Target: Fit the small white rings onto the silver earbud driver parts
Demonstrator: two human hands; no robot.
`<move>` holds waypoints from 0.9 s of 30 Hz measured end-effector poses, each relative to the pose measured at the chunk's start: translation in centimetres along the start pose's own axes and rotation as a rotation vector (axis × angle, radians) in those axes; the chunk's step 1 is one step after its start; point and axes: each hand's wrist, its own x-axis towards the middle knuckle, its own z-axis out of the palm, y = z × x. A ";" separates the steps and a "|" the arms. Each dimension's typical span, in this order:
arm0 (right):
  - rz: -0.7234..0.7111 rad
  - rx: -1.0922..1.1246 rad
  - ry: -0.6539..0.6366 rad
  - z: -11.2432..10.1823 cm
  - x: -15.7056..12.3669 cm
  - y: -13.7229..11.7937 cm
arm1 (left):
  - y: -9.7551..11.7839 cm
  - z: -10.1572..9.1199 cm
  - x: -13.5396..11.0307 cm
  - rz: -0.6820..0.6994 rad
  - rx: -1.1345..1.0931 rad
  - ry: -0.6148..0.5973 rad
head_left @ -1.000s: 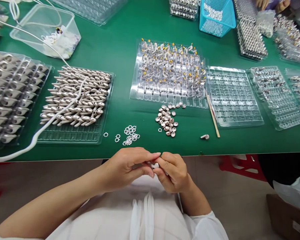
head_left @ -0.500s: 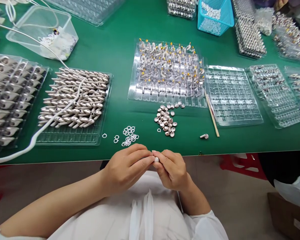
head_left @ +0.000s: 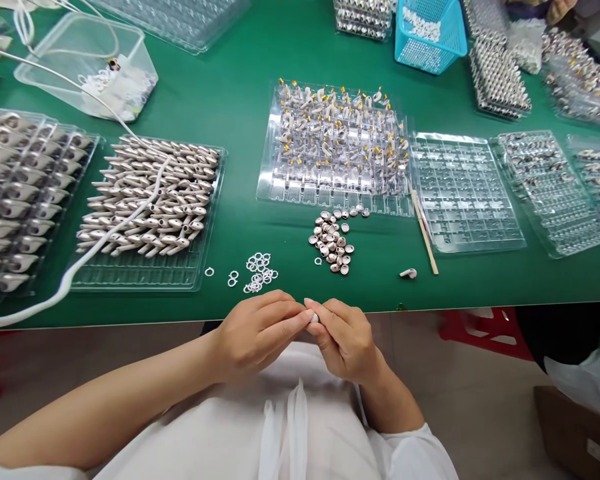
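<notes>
on the near side of the caps (head_left: 333, 243), a white piece (head_left: 315, 319) sat pinched in the right hand (head_left: 344, 337), the left hand (head_left: 260, 333) touching its left, that grip unclear, its long axis hidden by fingers.

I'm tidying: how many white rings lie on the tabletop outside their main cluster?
4: one ring beside the shell tray, two left of the cluster, one beside the caps. Hands may hide others.

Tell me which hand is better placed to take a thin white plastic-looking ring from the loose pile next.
Probably the left hand: it lies nearer the white rings. The right hand is farther away, and both hands meet at a small, white, rounded piece, material unclear.
</notes>
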 end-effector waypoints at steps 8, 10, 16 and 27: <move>-0.003 -0.079 -0.088 -0.8 0.7 -0.5 | 0.0 -0.3 0.0 0.038 0.063 -0.053; -0.004 -0.087 -0.119 -1.0 0.9 -0.7 | 0.1 -0.4 0.0 0.047 0.090 -0.068; 0.016 -0.065 -0.202 -1.5 1.2 -1.1 | 0.0 -0.7 0.2 0.056 0.074 -0.066; 0.005 -0.107 -0.173 -0.7 1.3 -1.4 | 0.1 -0.4 0.4 0.100 0.140 -0.090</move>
